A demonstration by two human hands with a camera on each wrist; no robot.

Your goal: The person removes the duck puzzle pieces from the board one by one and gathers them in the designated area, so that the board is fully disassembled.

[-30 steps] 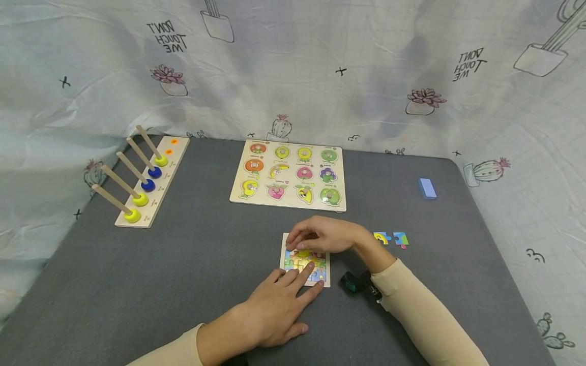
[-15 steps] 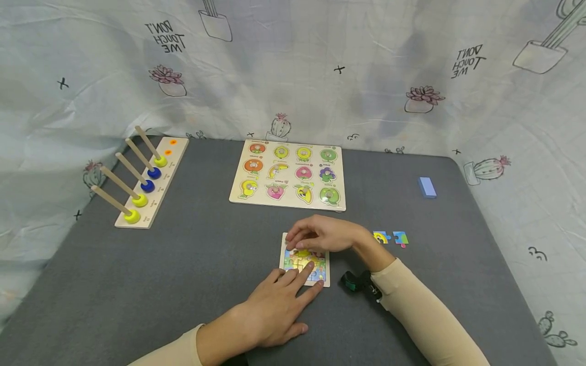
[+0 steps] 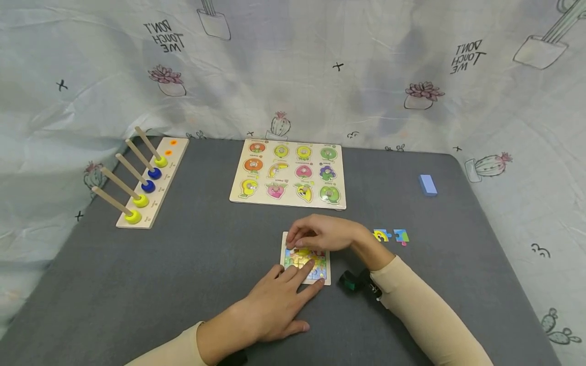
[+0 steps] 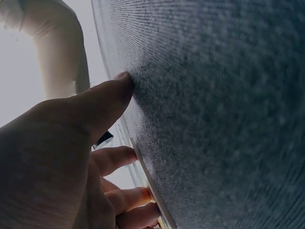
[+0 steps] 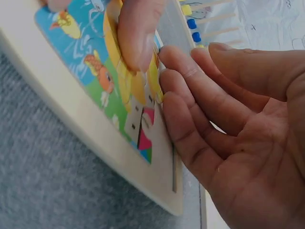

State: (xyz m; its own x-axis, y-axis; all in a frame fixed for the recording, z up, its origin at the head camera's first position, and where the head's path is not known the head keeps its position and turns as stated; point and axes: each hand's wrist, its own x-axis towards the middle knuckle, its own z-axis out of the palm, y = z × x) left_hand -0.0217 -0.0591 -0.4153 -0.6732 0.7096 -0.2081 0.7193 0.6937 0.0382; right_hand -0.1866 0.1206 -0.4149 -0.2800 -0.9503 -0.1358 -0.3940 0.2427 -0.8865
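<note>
The jigsaw puzzle [image 3: 297, 257], set in a pale wooden frame, lies flat on the grey tabletop [image 3: 197, 284], directly before the person. The left hand [image 3: 274, 312] is spread, palm down, with fingertips resting on the puzzle's near part and the thumb apart on the tabletop. The right hand [image 3: 322, 234] arches over the far part; its fingers are bent gently, tips touching the puzzle, thumb clear of them. Whether a piece sits under those tips cannot be determined.

Two loose pieces lie just beyond the right wrist: a yellow-and-blue piece [image 3: 381, 235] and, to its right, a blue-and-green piece [image 3: 401, 236]. A fruit board [image 3: 292, 155] lies behind the puzzle. At far left is a peg rack [image 3: 160, 190] with yellow and blue rings; at far right, a blue block [image 3: 428, 185]. A printed cloth [image 3: 293, 66] hangs behind the tabletop.
</note>
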